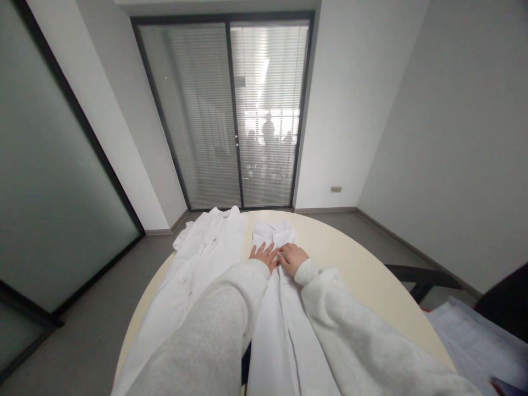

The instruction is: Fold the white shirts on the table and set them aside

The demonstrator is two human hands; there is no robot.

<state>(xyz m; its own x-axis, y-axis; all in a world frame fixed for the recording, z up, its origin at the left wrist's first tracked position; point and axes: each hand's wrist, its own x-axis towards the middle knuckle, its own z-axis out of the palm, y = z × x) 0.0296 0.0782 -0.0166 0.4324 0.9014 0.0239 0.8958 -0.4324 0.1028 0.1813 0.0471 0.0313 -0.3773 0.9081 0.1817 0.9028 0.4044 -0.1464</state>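
Note:
A white shirt [274, 330] lies lengthwise on the round cream table [363, 269], its collar toward the far edge. My left hand [263, 255] rests flat on its chest area with fingers stretched out. My right hand [292, 257] is right beside it, fingers curled at the shirt's front placket; whether they pinch a button or cloth is too small to tell. Both arms wear light grey sleeves. A second white garment [198, 264] lies spread out to the left, touching neither hand.
Glass sliding doors with blinds [231, 115] stand beyond the table; figures of people show dimly behind them. A frosted glass wall runs on the left. A dark chair [424, 278] and papers [474, 335] are at the right.

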